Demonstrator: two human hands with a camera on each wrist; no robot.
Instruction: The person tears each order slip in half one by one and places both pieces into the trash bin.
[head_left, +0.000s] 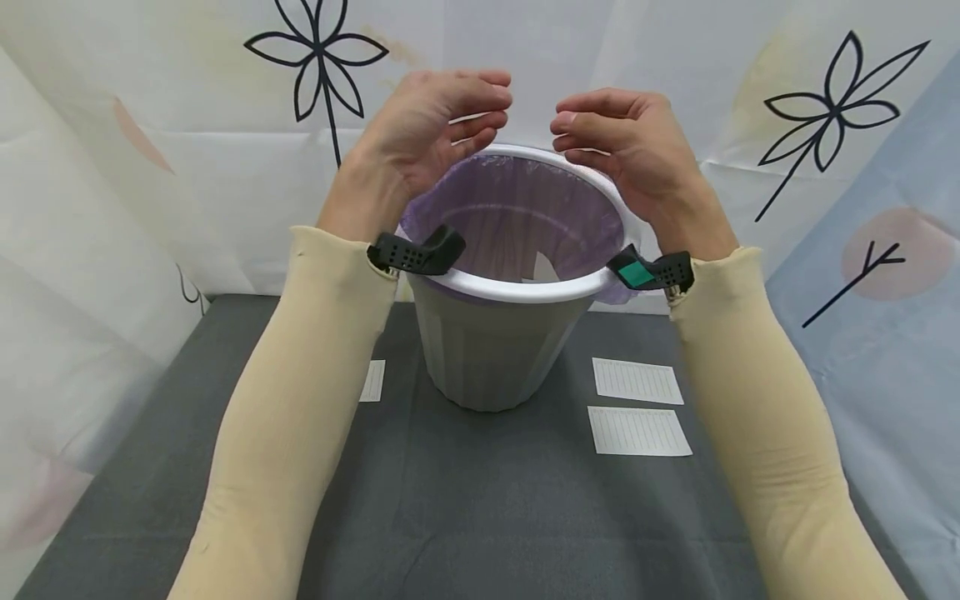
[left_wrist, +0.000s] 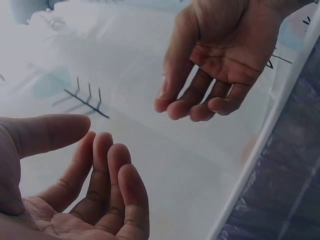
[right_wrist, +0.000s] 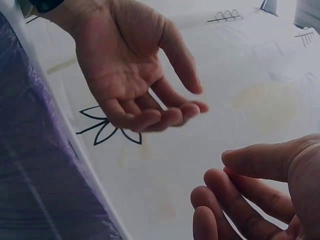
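Observation:
Both hands hover above the far rim of a pale trash bin [head_left: 487, 350], apart from each other, palms facing inward. My left hand [head_left: 431, 125] has loosely bent fingers with nothing between them. Opposite it, my right hand [head_left: 630, 142] is likewise relaxed and holds nothing; its thumb stays clear of the fingers in the right wrist view. A purple plastic liner [head_left: 517, 196] covers the inside of the bin and folds over the rim. Down in the bin a white piece of paper [head_left: 545, 268] shows; the bottom is mostly hidden.
Two lined white cards, one farther back [head_left: 637, 381] and one nearer [head_left: 639, 431], lie right of the bin on the dark tabletop [head_left: 480, 517]. Part of another card [head_left: 372, 381] shows beside the left sleeve. Patterned cloth [head_left: 187, 100] hangs behind and at the sides.

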